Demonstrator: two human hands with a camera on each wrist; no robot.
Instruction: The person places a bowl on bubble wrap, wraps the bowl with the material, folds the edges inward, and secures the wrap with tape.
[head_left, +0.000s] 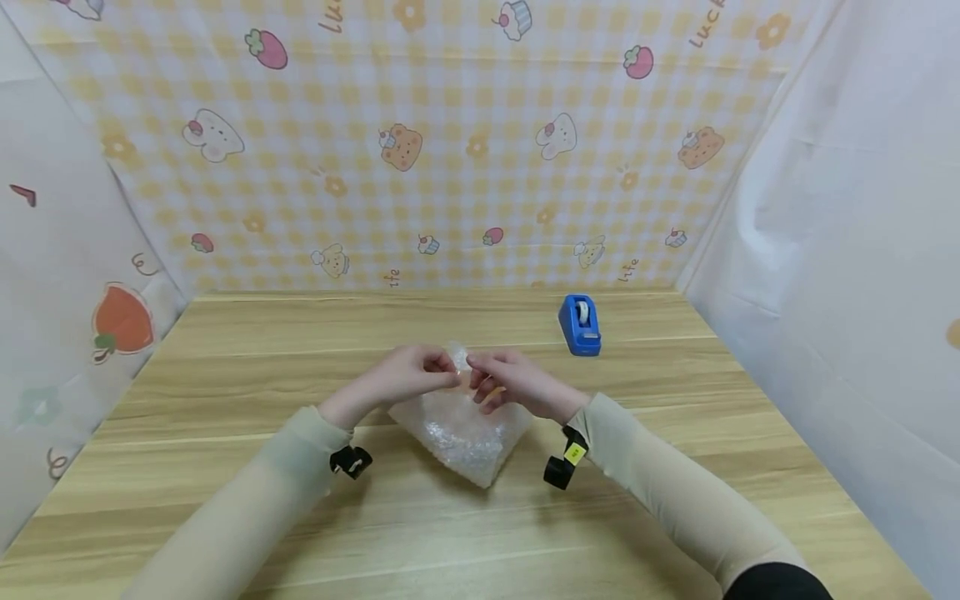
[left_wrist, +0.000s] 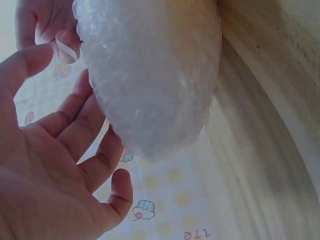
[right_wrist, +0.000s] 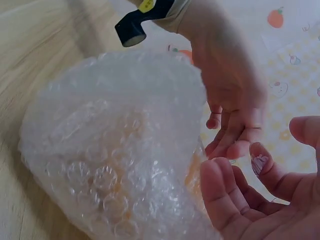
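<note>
A bubble-wrapped bundle (head_left: 472, 442) sits on the table in the middle of the head view, with something orange showing through the wrap. My left hand (head_left: 420, 371) is at its far left side; in the left wrist view its fingers (left_wrist: 80, 120) are spread loosely beside the wrap, thumb apart. From the other side my right hand (head_left: 517, 383) comes in, fingertips close to the left hand's. The right wrist view shows its fingers (right_wrist: 225, 195) loosely bent along the wrap, and one fingertip bears a pale shiny patch. Neither hand grips the bundle.
A blue tape dispenser (head_left: 581, 329) with a roll in it stands at the back right of the wooden table (head_left: 262, 350). Behind it hangs a yellow checked cloth (head_left: 450, 192); white cloth (head_left: 847, 250) closes off the sides. Black wrist cameras (head_left: 350, 460) are strapped to both wrists.
</note>
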